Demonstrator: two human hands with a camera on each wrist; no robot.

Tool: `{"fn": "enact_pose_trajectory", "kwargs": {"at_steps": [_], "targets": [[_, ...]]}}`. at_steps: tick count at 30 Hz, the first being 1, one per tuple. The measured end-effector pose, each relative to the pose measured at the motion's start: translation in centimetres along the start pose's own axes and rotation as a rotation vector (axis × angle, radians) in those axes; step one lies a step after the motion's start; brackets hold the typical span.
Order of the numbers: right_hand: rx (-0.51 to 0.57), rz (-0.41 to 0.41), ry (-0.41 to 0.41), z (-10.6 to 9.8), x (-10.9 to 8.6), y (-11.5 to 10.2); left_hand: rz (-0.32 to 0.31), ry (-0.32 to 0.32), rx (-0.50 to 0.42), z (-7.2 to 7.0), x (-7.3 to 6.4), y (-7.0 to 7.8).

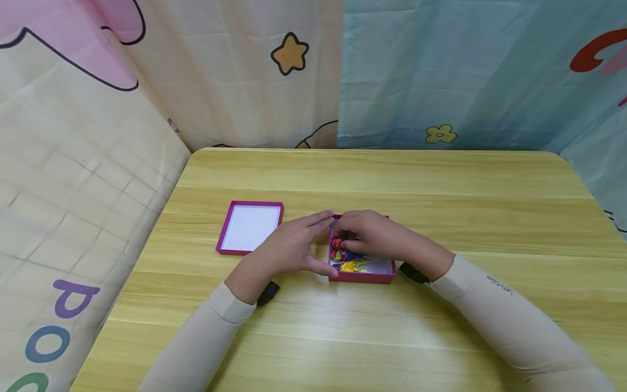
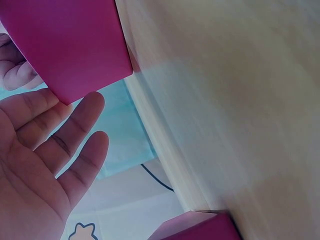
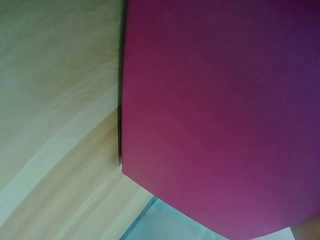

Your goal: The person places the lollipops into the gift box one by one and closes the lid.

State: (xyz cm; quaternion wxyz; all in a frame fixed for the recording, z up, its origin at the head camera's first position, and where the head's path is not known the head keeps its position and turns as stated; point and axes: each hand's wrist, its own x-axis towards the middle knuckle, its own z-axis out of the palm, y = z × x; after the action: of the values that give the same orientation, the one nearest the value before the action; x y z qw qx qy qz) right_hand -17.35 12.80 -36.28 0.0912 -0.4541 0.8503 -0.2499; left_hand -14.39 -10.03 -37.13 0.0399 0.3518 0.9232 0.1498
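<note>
An uncovered magenta box (image 1: 364, 277) with a white inside stands on the table and holds several small shiny wrapped candies. Red-wrapped candies (image 1: 336, 253) lie by its left wall, and a yellow-wrapped candy (image 1: 351, 266) lies near the front wall. My left hand (image 1: 294, 245) spans the left side of the box, its thumb at the front corner and its straight fingers at the back corner. My right hand (image 1: 372, 234) reaches in over the right wall, and its curled fingers and thumb pinch a red-wrapped candy. That hand covers part of the contents.
A shallow magenta lid (image 1: 252, 226) with a white inside lies on the wooden table (image 1: 343, 337), left of the box and behind my left wrist. Printed curtains (image 1: 235, 71) hang along the table's back and left edges. A dark wrist device (image 1: 268, 294) shows below my left wrist.
</note>
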Motion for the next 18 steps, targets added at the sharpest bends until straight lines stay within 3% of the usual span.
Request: {"fn": "enact_pose_trajectory", "kwargs": {"at_steps": [5, 11, 18], "targets": [[0.005, 0.005, 0.003, 0.0, -0.1, 0.1, -0.007, -0.007, 0.003, 0.0, 0.1, 0.1], [0.011, 0.068, 0.016, -0.6, -0.7, 0.1, -0.014, -0.013, 0.009, -0.1, 0.1, 0.2], [0.036, 0.104, 0.123, -2.3, -2.7, 0.5, -0.044, -0.057, 0.015, -0.4, 0.1, 0.5]]}}
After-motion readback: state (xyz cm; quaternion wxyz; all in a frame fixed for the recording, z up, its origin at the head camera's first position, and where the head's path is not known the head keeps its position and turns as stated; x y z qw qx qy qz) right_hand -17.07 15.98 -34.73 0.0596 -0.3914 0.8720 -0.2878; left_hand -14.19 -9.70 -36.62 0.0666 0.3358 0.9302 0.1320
